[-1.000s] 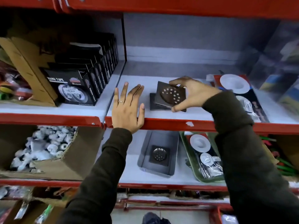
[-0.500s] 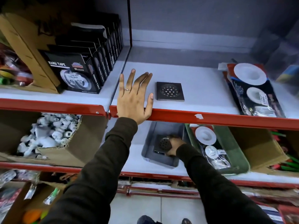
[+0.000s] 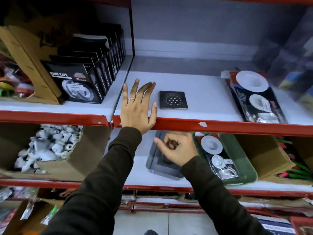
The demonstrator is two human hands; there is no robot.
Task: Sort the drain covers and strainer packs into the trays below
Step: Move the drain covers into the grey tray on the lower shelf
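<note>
A dark square drain cover (image 3: 174, 99) lies flat on the upper shelf. My left hand (image 3: 137, 109) rests open on the shelf lip just left of it, fingers spread. On the lower shelf sits a grey tray (image 3: 152, 160) holding dark drain covers (image 3: 165, 161), mostly hidden under my right hand (image 3: 177, 150). That hand hovers over the tray with loosely curled fingers and holds nothing. Right of it, a green tray (image 3: 245, 160) contains a strainer pack (image 3: 218, 155). More strainer packs (image 3: 254, 95) lie on the upper shelf at the right.
Black nano tape boxes (image 3: 81, 82) fill the upper shelf's left bay. A cardboard box of white fittings (image 3: 49, 146) stands lower left, another cardboard box (image 3: 264, 156) lower right. The red shelf edge (image 3: 220, 126) runs between the two levels.
My right hand carried one drain cover from the upper shelf down into the grey tray, let it go, and is now lifted above it. The left hand stayed put.
</note>
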